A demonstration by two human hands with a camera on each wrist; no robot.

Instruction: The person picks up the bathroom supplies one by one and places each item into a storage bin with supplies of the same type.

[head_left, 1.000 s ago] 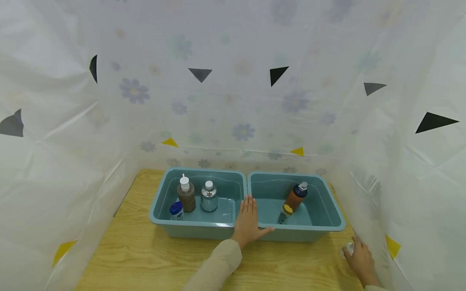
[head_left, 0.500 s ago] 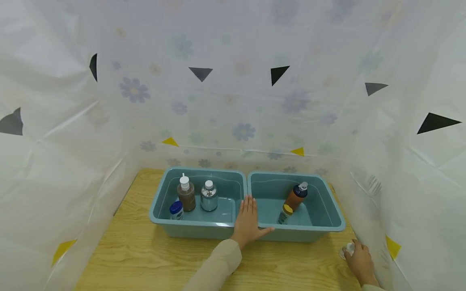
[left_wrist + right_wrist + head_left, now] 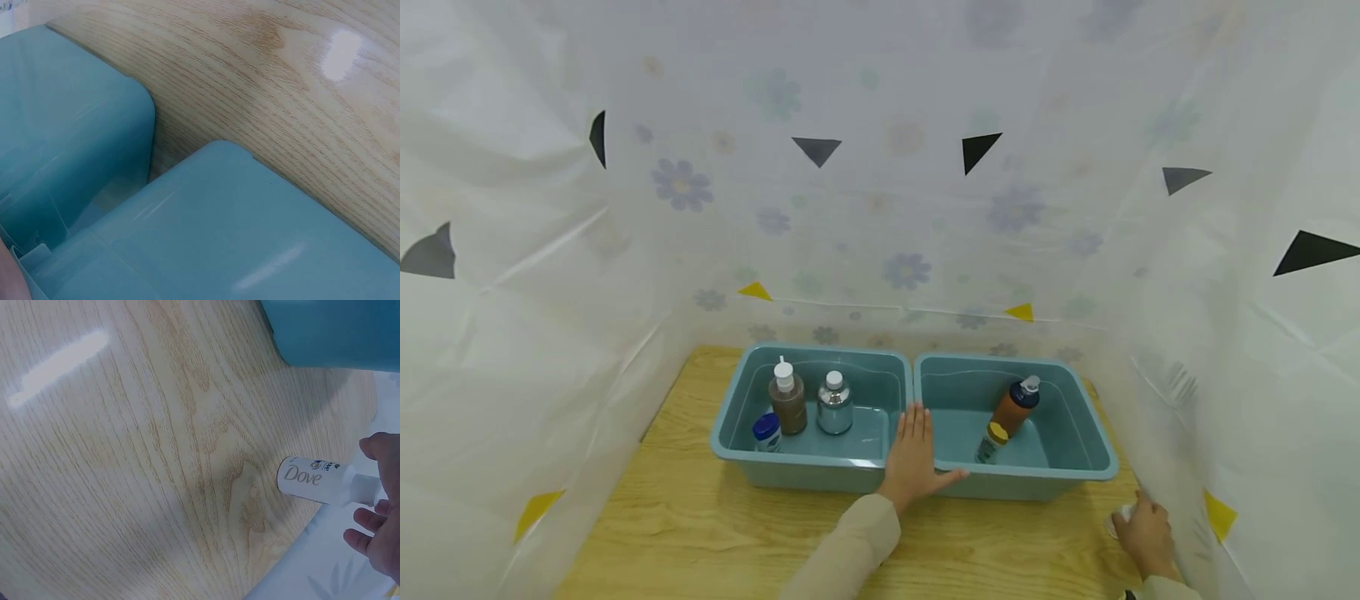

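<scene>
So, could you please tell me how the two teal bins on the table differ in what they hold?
The left bin holds three containers: a brown pump bottle, a silvery bottle and a small blue-capped jar, all upright. The right bin holds two: an orange bottle with a dark top, leaning, and a yellow-capped one. Both bins share colour and shape, and the left hand rests where they meet.

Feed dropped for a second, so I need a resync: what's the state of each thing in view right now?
left hand: flat, fingers straight, resting where the two tubs meet
right hand: fingers around the Dove bottle
Dove bottle: lying on its side on the table
left tub: holds three upright bottles
right tub: holds two bottles
orange bottle: leaning
</scene>
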